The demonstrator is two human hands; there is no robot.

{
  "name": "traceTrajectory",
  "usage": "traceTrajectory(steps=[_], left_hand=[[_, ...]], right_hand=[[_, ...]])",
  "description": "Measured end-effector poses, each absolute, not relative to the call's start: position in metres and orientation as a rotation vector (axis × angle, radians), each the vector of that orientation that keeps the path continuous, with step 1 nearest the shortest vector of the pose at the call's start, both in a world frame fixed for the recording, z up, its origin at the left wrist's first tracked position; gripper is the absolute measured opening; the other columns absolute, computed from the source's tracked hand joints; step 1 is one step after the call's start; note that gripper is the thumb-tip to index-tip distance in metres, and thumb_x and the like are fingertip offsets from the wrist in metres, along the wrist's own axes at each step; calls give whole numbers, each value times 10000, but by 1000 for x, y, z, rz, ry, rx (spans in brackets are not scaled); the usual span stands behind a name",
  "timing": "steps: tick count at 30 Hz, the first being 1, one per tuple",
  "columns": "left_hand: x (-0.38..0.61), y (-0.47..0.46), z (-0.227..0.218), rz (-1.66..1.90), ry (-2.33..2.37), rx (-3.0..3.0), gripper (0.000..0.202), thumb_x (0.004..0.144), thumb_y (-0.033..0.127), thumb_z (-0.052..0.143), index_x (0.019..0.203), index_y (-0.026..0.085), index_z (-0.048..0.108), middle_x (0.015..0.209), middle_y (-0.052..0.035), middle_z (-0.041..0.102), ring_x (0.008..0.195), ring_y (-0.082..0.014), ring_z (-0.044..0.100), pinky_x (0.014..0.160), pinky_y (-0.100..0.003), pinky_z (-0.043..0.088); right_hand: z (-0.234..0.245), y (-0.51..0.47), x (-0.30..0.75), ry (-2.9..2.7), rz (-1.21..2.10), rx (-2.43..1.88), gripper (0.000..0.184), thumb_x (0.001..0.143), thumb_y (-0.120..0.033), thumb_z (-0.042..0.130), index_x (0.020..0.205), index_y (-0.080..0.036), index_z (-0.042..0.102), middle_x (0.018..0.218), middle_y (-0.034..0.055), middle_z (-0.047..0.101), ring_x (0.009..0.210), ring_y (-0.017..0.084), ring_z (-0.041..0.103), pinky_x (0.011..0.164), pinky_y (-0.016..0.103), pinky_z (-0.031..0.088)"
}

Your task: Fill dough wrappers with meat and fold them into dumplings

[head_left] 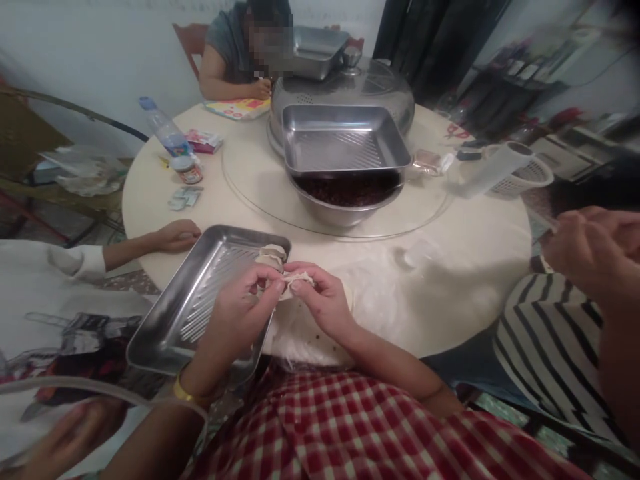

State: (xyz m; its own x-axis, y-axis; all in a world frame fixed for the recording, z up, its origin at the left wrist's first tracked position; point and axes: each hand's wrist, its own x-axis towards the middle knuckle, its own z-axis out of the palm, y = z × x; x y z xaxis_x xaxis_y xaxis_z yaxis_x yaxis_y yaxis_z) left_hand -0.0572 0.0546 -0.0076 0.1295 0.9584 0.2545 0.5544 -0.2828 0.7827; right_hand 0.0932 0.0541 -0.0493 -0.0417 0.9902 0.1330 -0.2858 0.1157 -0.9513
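Observation:
My left hand [246,308] and my right hand [320,299] meet over the near edge of the round table [465,267]. Both pinch a pale dough dumpling [296,278] between thumbs and fingertips. My left wrist wears a gold bangle [186,395]. Just left of my hands lies a steel tray [200,300] with one folded dumpling [273,253] in its far corner. Under my right hand lies a floury patch of the table.
A steel bowl of dark filling [350,190] with an empty steel tray [340,143] on it stands mid-table. A person's hand [177,235] rests at left; another person's hands [593,250] work at right. A seated person [240,50], water bottle [165,133] and white basket [525,175] lie beyond.

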Motion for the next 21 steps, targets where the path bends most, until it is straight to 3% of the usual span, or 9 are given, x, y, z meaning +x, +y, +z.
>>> traceTrajectory(steps=[9,14,17,21], left_hand=[[-58,58,-5,1063,1298,2368,74,878,208,554,926,213,610,887,-20,664,864,-191,613,805,-328,472],[-60,60,-5,1003,1356,2384,67,881,235,552,831,208,586,845,-29,645,850,-208,609,804,-366,478],[-62,59,-4,987,1368,2269,64,877,240,567,824,213,591,841,-13,642,834,-186,611,779,-340,490],[-65,55,-4,1015,1313,2145,52,884,238,568,900,227,616,886,3,658,828,-155,621,737,-292,500]], right_hand=[[-49,54,94,-1076,1260,-861,142,781,-377,724,811,-245,767,1029,37,729,989,181,670,947,357,511],[-52,55,93,-1066,1258,-862,121,781,-355,725,834,-255,768,1028,31,729,983,172,669,887,320,524],[-52,54,94,-1106,1258,-839,154,772,-361,737,900,-278,761,1075,26,719,1033,181,656,917,335,515],[-51,53,94,-1113,1260,-841,132,767,-371,736,835,-260,753,1061,34,710,1004,184,656,902,347,512]])
